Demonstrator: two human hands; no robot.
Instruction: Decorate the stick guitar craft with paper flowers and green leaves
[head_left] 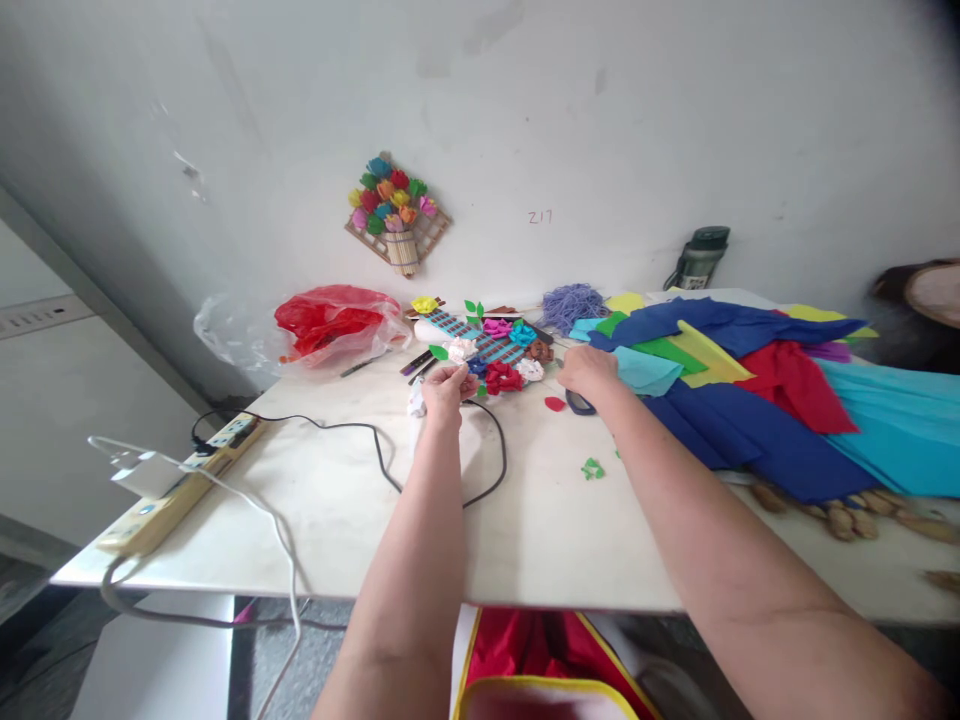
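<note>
My left hand (445,394) is closed in a pinch just in front of a white crepe-paper flower (459,349); what its fingertips hold is too small to make out. My right hand (589,369) curls over a pair of scissors, whose dark blue handle (580,403) shows below the fingers. Between the hands sit a red paper flower (502,378), a second white flower (531,370) and a brown flower (539,350). Behind them lies a blue-and-brown striped mat (499,349). A red paper petal (554,404) rests left of the scissors, with green paper scraps (592,468) nearer me.
Coloured crepe-paper sheets (750,400) cover the right side, with peanuts (844,520) at their front edge. A power strip (184,480) and a black cable (379,450) lie on the left. Farther back are a red plastic bag (330,320), purple shredded paper (574,307) and a bottle (701,258).
</note>
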